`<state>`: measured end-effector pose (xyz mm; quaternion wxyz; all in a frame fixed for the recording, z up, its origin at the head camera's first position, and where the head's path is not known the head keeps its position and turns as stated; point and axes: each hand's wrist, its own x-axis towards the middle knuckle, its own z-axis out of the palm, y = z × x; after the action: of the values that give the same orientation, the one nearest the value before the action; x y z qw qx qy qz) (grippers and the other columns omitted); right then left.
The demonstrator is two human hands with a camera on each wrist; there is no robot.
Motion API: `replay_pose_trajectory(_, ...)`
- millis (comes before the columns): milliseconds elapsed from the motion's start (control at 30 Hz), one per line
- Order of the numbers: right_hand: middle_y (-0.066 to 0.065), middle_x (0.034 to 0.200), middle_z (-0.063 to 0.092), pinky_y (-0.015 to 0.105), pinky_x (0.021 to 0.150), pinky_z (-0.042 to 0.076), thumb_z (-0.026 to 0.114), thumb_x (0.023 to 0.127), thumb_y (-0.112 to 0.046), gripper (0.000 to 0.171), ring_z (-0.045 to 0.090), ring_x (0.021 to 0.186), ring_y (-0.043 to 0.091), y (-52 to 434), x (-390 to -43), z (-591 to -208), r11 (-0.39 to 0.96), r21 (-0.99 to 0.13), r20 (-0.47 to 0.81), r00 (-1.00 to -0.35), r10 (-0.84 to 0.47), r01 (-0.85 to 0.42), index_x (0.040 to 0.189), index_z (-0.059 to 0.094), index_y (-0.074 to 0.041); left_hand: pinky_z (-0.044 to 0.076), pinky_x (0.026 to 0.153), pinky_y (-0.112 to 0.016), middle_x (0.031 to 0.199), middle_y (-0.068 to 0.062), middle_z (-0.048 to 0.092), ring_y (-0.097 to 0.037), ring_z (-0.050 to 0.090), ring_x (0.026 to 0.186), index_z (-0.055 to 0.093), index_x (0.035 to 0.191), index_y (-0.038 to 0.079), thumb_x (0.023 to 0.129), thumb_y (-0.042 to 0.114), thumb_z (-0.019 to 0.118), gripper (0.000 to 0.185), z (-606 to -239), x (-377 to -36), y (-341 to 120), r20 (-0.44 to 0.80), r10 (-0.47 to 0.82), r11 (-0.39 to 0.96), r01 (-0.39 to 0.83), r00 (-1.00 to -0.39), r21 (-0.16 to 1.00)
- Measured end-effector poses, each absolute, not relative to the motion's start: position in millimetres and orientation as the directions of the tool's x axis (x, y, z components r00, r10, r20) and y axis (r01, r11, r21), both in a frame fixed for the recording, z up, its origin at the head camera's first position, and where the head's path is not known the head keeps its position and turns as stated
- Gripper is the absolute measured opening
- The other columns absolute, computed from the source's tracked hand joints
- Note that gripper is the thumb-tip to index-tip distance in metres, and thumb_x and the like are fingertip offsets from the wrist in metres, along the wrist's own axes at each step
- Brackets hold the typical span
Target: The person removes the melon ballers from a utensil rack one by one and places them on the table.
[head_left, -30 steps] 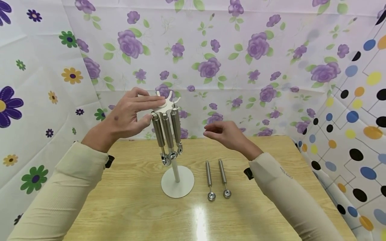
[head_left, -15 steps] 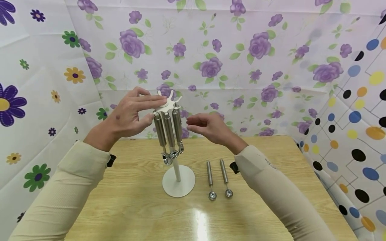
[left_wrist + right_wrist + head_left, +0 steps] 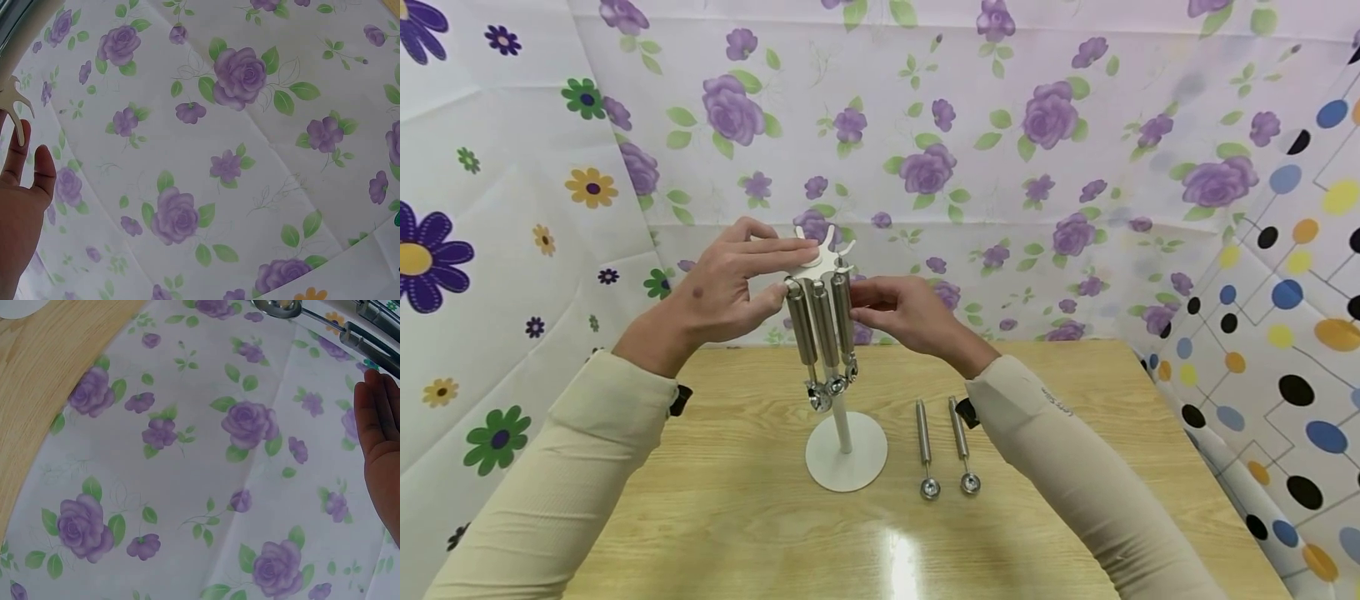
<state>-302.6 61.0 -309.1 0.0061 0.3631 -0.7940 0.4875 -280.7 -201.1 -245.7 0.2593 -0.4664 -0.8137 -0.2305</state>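
Observation:
A white stand (image 3: 846, 452) with curved hooks around its top stands on the table. Several steel melon ballers (image 3: 824, 327) with thick handles and small round bowls hang from its hooks. My left hand (image 3: 715, 287) rests on the stand's top, fingers straight, thumb by the leftmost hook. My right hand (image 3: 910, 310) is at the rightmost hanging melon baller (image 3: 842, 312), fingertips at its handle. In the right wrist view, the fingers (image 3: 377, 412) look straight beside the handle; the thumb is not visible there. The left wrist view shows a hook (image 3: 20, 115) in front of the fingers.
Two more melon ballers (image 3: 923, 442) lie side by side on the wooden table (image 3: 722, 492), right of the stand's round base. Floral cloth (image 3: 985, 183) hangs behind the table, with patterned cloths on the left and right.
My right hand has moved left to the rightmost hanging melon baller. The left hand has stayed on the stand's top, and the melon ballers hang as before.

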Motion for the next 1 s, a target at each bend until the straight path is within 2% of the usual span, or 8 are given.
replay_pose_trajectory(333, 0.009, 0.118, 0.071, 0.029, 0.088, 0.054, 0.064, 0.098, -0.009, 0.034, 0.068, 0.103, 0.016, 55.5, -301.5, -307.5, 0.254, -0.803, 0.336, -0.762, -0.554, -0.539, 0.131, 0.065, -0.004, 0.037, 0.085, -0.051, 0.131, -0.007, 0.066, -0.03, 0.048, 0.109, 0.068, 0.129, 0.006, 0.09, 0.029, 0.048, 0.049, -244.8, -280.4, -200.0, 0.629, 0.635, 0.469, 0.871, -0.448, 0.147)
replay_pose_trajectory(567, 0.008, 0.111, 0.072, 0.03, 0.084, 0.055, 0.064, 0.097, -0.009, 0.031, 0.069, 0.097, 0.017, 58.0, -301.1, -305.4, 0.264, -0.784, 0.355, -0.755, -0.55, -0.561, 0.128, 0.066, -0.002, 0.038, 0.084, -0.049, 0.131, -0.007, 0.066, -0.029, 0.048, 0.107, 0.068, 0.129, 0.006, 0.089, 0.029, 0.049, 0.05, -245.6, -280.3, -200.3, 0.63, 0.63, 0.474, 0.867, -0.454, 0.15)
replay_pose_trajectory(1000, 0.006, 0.104, 0.071, 0.033, 0.081, 0.054, 0.066, 0.097, -0.011, 0.028, 0.067, 0.09, 0.016, 70.2, -303.4, -296.2, 0.321, -0.759, 0.374, -0.783, -0.497, -0.566, 0.124, 0.067, -0.003, 0.037, 0.08, -0.046, 0.132, -0.007, 0.065, -0.028, 0.047, 0.104, 0.067, 0.13, 0.006, 0.09, 0.029, 0.049, 0.049, -245.5, -279.6, -201.2, 0.621, 0.631, 0.482, 0.862, -0.465, 0.156)
